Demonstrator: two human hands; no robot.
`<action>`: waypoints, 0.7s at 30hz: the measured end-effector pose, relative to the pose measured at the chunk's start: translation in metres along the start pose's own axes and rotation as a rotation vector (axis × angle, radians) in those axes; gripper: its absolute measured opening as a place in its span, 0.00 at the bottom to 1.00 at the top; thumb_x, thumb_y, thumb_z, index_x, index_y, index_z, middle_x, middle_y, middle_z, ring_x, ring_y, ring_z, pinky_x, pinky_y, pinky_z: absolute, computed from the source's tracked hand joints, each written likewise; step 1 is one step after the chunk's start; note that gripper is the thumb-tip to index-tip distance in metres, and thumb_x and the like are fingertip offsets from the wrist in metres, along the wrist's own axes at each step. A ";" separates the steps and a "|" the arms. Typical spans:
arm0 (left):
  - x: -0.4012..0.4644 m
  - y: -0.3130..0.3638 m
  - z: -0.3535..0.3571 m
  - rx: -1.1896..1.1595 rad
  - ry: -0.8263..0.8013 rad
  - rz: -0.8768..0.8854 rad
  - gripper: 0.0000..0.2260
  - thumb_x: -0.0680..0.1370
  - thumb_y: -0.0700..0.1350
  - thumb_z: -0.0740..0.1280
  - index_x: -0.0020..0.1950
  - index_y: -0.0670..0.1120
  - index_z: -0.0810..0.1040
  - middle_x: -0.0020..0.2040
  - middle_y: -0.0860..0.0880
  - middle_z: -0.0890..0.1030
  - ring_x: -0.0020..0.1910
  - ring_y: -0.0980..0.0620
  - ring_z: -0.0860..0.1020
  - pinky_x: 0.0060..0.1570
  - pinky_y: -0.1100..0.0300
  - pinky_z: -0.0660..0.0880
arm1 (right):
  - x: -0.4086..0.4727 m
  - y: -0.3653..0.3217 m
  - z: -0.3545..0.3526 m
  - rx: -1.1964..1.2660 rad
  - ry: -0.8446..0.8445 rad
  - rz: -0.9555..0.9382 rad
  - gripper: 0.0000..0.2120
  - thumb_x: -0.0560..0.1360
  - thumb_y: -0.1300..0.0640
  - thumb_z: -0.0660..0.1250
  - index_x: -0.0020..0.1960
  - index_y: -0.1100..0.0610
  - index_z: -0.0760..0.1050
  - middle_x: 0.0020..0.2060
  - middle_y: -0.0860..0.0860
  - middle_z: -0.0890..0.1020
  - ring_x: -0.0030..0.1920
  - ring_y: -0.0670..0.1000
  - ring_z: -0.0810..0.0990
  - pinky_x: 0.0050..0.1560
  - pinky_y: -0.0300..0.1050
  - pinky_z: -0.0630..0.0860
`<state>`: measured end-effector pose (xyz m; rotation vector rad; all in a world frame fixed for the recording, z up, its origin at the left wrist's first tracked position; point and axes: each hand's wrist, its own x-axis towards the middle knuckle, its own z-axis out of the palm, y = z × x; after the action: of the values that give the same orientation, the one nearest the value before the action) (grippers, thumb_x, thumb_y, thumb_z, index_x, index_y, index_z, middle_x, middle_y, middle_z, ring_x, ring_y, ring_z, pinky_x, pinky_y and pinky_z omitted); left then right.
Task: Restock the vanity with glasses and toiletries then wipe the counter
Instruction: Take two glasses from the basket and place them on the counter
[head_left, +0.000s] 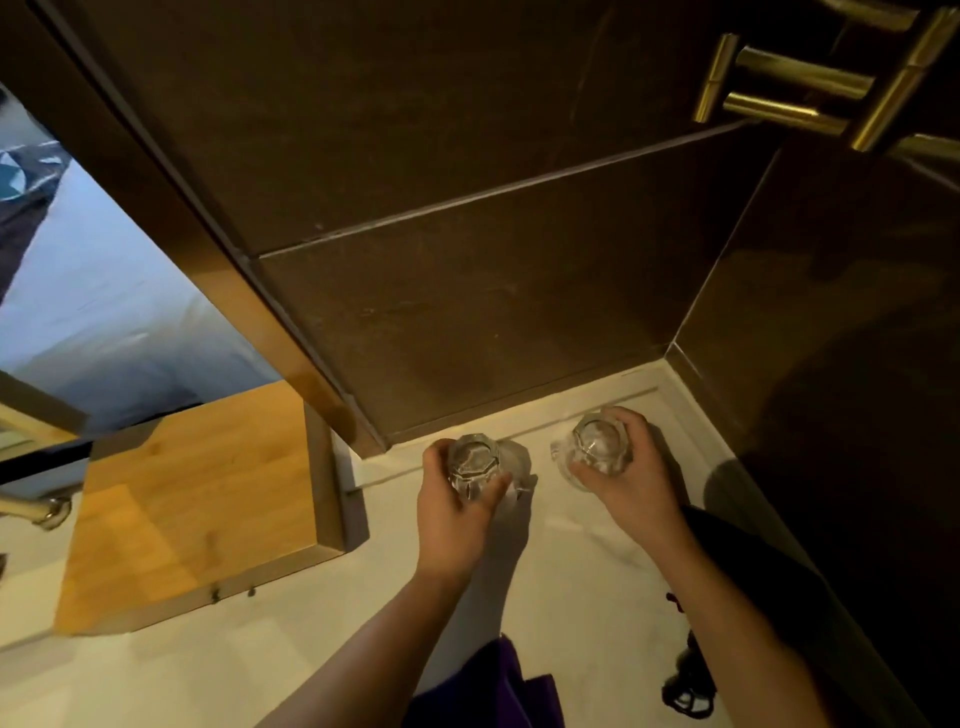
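Two clear faceted glasses stand on the pale stone counter (566, 582), close to the dark tiled back wall in the corner. My left hand (452, 509) is wrapped around the left glass (474, 462). My right hand (631, 467) is wrapped around the right glass (592, 447). Both glasses appear to rest upside down on the counter, about a hand's width apart. My fingers hide the near sides of both.
A wooden tray or box (192, 514) sits to the left under a framed mirror (78, 291). A purple cloth (493, 686) lies at the front edge. A black corded object (685, 680) rests at the right. A brass towel rail (800, 88) juts from the upper right wall.
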<state>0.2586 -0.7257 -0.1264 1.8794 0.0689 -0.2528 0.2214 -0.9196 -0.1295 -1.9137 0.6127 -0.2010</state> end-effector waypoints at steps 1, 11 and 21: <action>0.002 0.000 0.003 -0.008 0.005 -0.015 0.27 0.74 0.45 0.76 0.68 0.54 0.67 0.57 0.60 0.76 0.56 0.59 0.77 0.54 0.67 0.75 | 0.003 0.001 0.001 -0.005 -0.003 -0.002 0.30 0.69 0.59 0.80 0.68 0.53 0.72 0.58 0.43 0.73 0.59 0.44 0.71 0.54 0.33 0.72; 0.010 -0.007 0.014 0.020 0.072 -0.027 0.29 0.71 0.45 0.78 0.67 0.53 0.67 0.57 0.58 0.76 0.56 0.56 0.77 0.56 0.63 0.77 | 0.014 0.006 -0.001 0.062 -0.046 0.009 0.32 0.70 0.64 0.78 0.71 0.53 0.71 0.63 0.45 0.74 0.63 0.46 0.72 0.61 0.45 0.76; 0.013 -0.004 0.023 0.065 0.095 -0.027 0.30 0.69 0.41 0.80 0.65 0.51 0.70 0.58 0.53 0.79 0.56 0.52 0.78 0.56 0.61 0.77 | 0.019 0.012 -0.009 0.172 0.057 0.077 0.33 0.70 0.63 0.78 0.71 0.51 0.71 0.61 0.44 0.73 0.62 0.46 0.72 0.39 0.24 0.72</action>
<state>0.2671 -0.7474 -0.1393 1.9561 0.1520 -0.1862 0.2298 -0.9399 -0.1386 -1.7204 0.6842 -0.2520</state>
